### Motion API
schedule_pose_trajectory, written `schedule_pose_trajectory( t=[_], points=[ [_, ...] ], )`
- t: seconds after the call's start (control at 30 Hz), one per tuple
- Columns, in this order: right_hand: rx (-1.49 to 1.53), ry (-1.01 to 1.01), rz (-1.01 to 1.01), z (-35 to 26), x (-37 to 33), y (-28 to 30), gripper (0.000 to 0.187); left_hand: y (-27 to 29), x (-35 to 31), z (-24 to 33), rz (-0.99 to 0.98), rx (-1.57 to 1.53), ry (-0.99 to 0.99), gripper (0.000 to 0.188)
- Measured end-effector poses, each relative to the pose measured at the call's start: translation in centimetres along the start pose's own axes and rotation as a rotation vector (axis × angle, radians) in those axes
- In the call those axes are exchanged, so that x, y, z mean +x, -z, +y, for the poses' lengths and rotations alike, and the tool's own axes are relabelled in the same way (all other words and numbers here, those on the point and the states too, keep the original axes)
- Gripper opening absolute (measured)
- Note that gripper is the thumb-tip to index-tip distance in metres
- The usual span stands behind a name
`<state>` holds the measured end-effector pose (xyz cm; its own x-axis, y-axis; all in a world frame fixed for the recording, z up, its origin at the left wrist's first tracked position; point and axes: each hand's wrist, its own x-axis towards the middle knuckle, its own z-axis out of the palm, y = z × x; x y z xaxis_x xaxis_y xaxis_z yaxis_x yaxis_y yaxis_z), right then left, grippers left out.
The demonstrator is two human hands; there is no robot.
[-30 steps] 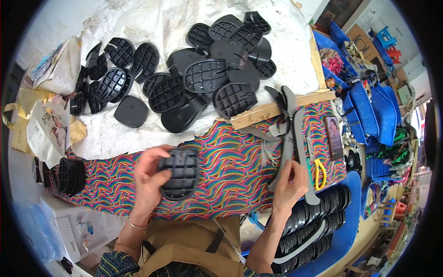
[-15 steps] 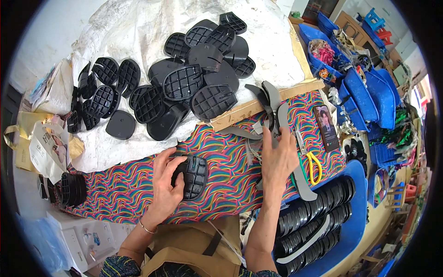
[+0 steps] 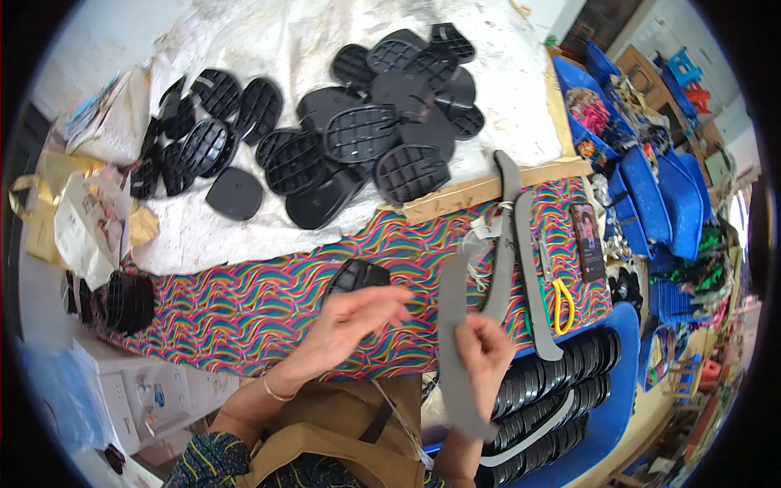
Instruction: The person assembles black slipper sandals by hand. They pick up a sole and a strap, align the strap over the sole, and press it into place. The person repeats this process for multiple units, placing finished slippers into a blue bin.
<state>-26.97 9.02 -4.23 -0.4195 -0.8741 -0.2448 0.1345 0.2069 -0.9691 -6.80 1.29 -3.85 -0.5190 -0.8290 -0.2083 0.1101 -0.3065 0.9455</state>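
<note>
Strip (image 3: 457,342), grey and curved, is being pinched upright in the right hand (image 3: 486,356) over the striped cloth (image 3: 244,305), while the black pad (image 3: 358,278) is being loosely covered by the spread fingers of the left hand (image 3: 350,325), more strips (image 3: 521,244) lying beside.

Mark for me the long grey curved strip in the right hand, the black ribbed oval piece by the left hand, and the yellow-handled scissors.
Long grey curved strip (image 3: 454,325): head view, its middle stretch.
Black ribbed oval piece (image 3: 358,276): head view, its upper face.
Yellow-handled scissors (image 3: 563,302): head view, handle loop.
</note>
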Motion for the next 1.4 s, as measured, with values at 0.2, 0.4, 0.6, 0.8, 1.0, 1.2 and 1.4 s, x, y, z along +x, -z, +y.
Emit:
schedule_pose_trajectory(
  t=[0.2, 0.4, 0.6, 0.8, 1.0, 1.2, 1.4],
  points=[
    [0.122, -0.113, -0.255, 6.1, -7.5, -0.2, 0.021, -2.0, -1.0, -3.4, -0.059, -0.247, 0.117, 0.047],
    [0.145, -0.069, -0.11, 3.8, -5.5, -1.4, 0.014, -3.3, -4.0, -5.4, -0.039, -0.166, 0.016, 0.043],
    [0.2, 0.094, 0.009, 2.4, -2.6, -2.1, 0.017, -1.8, -4.7, -3.6, 0.108, 0.34, -0.141, 0.035],
    [0.192, 0.032, -0.131, 1.5, -1.4, -0.7, 0.016, 2.9, -0.7, -1.6, 0.481, 1.004, -0.352, 0.045],
    [-0.054, -0.009, -0.21, 3.6, 1.0, -3.8, 0.015, 4.4, 0.1, -2.2, 0.391, 0.703, -0.427, 0.046],
    [-0.156, -0.021, -0.227, 3.9, 1.3, -4.8, 0.015, 4.1, -1.2, -3.9, 0.224, -0.048, -0.012, 0.037],
    [-0.376, 0.239, -0.208, 5.2, 1.6, -4.5, 0.021, 2.4, -0.4, -3.4, 0.084, -0.147, 0.089, 0.028]
  ],
)
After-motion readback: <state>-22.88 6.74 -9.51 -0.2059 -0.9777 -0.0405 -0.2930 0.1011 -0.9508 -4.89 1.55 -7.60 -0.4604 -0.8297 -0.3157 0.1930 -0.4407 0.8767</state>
